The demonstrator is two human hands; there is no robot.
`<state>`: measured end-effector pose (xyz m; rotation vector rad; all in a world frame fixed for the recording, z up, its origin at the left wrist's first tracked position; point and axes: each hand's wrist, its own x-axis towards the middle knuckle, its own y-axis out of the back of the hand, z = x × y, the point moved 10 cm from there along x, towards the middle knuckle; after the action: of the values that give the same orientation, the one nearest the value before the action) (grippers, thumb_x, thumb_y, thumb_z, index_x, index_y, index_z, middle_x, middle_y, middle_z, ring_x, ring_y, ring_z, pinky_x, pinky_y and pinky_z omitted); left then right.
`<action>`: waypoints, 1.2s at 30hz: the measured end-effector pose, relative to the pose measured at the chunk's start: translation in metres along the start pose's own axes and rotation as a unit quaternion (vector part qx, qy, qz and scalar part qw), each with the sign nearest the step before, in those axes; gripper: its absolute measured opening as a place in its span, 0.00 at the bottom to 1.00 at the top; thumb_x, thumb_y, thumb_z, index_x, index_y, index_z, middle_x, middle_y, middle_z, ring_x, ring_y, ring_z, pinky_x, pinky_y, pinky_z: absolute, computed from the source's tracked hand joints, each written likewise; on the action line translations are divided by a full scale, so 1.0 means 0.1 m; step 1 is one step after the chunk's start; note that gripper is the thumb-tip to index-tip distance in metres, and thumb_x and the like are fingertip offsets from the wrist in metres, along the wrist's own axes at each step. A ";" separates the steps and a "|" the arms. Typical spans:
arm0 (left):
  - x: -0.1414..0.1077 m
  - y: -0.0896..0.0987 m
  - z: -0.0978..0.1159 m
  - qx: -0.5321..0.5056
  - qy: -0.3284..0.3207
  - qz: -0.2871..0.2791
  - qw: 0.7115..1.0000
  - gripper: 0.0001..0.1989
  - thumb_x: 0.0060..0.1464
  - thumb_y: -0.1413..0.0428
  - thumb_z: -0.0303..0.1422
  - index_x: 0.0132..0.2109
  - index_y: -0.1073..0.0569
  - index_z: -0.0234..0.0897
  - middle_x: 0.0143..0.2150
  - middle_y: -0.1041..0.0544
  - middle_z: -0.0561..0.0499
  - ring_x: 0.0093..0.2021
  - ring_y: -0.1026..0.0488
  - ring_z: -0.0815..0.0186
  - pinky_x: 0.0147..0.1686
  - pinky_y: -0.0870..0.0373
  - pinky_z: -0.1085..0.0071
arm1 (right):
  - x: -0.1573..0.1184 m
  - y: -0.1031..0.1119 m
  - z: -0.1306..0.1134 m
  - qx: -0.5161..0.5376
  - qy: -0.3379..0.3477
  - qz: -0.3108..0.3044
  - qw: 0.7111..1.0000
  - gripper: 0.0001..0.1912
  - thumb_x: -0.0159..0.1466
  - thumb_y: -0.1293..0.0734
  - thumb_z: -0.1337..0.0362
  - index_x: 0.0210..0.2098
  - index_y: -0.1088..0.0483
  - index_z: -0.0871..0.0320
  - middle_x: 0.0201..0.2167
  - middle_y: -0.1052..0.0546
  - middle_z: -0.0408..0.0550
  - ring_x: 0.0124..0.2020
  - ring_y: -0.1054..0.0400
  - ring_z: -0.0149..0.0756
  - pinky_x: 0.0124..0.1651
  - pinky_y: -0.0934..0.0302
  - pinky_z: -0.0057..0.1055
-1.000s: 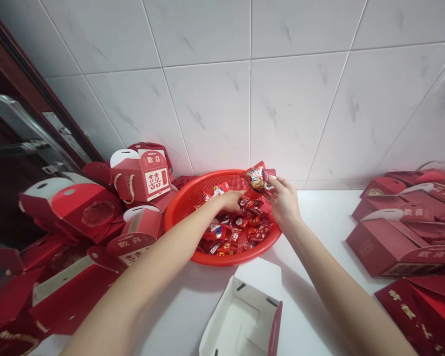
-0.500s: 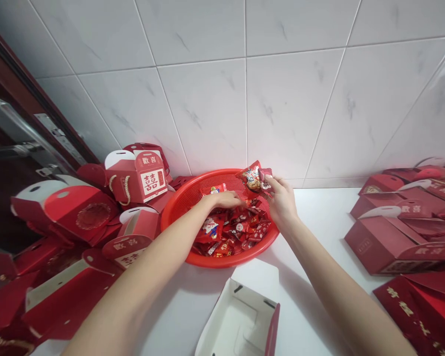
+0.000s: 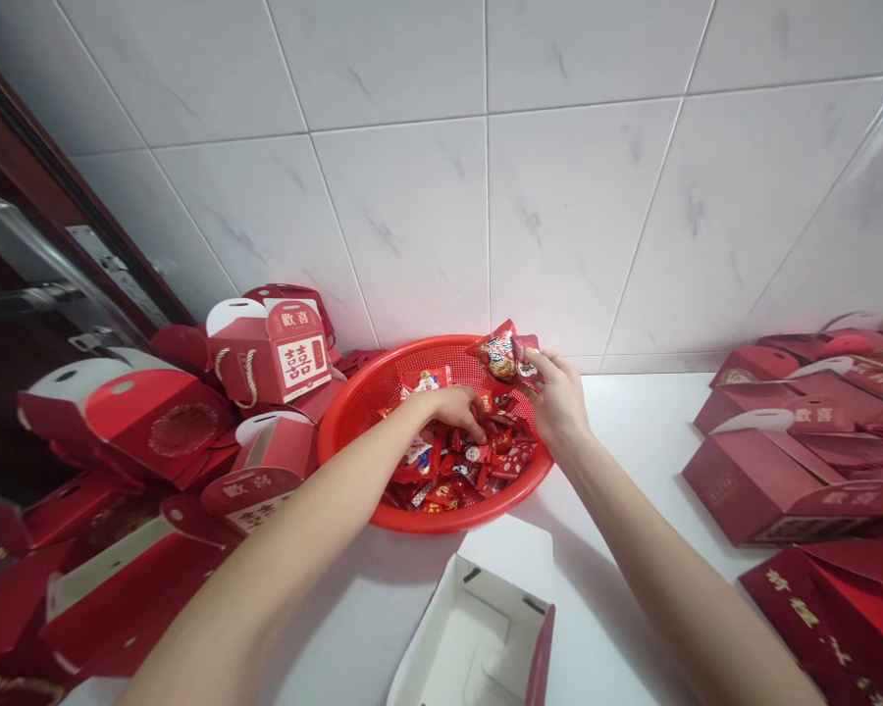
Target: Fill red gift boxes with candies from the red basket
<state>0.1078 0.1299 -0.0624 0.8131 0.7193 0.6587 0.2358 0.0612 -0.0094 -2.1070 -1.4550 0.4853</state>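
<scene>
A red plastic basket holds a heap of red-wrapped candies. My left hand reaches down into it, fingers bent and a little apart, touching the wrappers. Nothing shows gripped there, though some fingertips are partly hidden. Over the basket's right rim, my right hand is closed on red snack packets, pinched between thumb and fingers; at least two overlap. In front of the basket stands an open box, white inside with a dark red side, its flap lifted toward the basket.
Red gift boxes with rope handles are piled at the left, some open. More closed red boxes line the right side of the white tabletop. A tiled wall rises behind, and a dark door frame stands at far left.
My left hand has shifted slightly within the basket, and its fingers show more clearly over the candies. My right hand keeps its packets in nearly the same place.
</scene>
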 end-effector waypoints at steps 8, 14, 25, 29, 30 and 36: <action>0.01 0.03 -0.06 -0.002 0.030 0.002 1.000 0.04 0.38 0.40 0.28 0.20 0.23 0.40 0.22 0.23 0.52 0.27 0.27 0.60 0.31 0.33 0.68 | 0.02 0.01 0.00 -0.012 0.012 -0.008 1.000 0.10 0.49 0.25 0.62 0.27 0.30 0.55 0.25 0.24 0.39 0.28 0.30 0.32 0.33 0.34 0.29; -0.01 0.07 -0.01 -0.009 0.033 0.042 0.999 0.15 0.39 0.43 0.23 0.32 0.16 0.45 0.38 0.16 0.52 0.42 0.22 0.56 0.43 0.31 0.69 | -0.01 -0.01 0.00 0.002 -0.002 -0.003 1.000 0.08 0.48 0.27 0.63 0.26 0.29 0.55 0.24 0.23 0.39 0.27 0.30 0.32 0.29 0.34 0.29; -0.03 -0.07 0.07 -0.015 0.020 -0.006 1.000 0.20 0.37 0.33 0.30 0.42 0.16 0.44 0.28 0.20 0.57 0.33 0.24 0.60 0.35 0.32 0.72 | 0.01 0.01 0.00 -0.017 0.013 -0.008 1.000 0.09 0.49 0.26 0.62 0.26 0.30 0.54 0.24 0.23 0.39 0.26 0.30 0.33 0.29 0.33 0.30; -0.01 -0.14 0.07 0.033 0.023 -0.044 0.998 0.22 0.39 0.34 0.31 0.46 0.17 0.42 0.32 0.19 0.56 0.35 0.24 0.62 0.38 0.32 0.72 | 0.00 0.00 0.00 -0.005 0.006 -0.003 1.000 0.09 0.47 0.26 0.63 0.26 0.29 0.55 0.23 0.23 0.38 0.26 0.30 0.32 0.28 0.34 0.28; -0.01 -0.16 0.06 0.034 0.023 -0.052 0.998 0.23 0.39 0.33 0.32 0.47 0.18 0.41 0.32 0.19 0.56 0.35 0.24 0.62 0.38 0.32 0.72 | 0.00 0.00 0.00 -0.003 0.005 -0.001 1.000 0.09 0.47 0.26 0.63 0.26 0.29 0.55 0.23 0.23 0.38 0.26 0.30 0.32 0.28 0.35 0.28; -0.05 0.08 0.02 -0.101 -0.007 -0.026 0.994 0.23 0.33 0.29 0.32 0.42 0.20 0.39 0.30 0.20 0.56 0.33 0.25 0.63 0.34 0.32 0.71 | 0.01 -0.01 0.00 -0.003 0.015 -0.005 1.000 0.09 0.48 0.26 0.62 0.26 0.30 0.55 0.23 0.23 0.38 0.27 0.30 0.32 0.30 0.34 0.29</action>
<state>0.1039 0.1292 -0.0536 0.6105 0.6462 0.6671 0.2357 0.0625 -0.0090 -2.1012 -1.4521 0.4433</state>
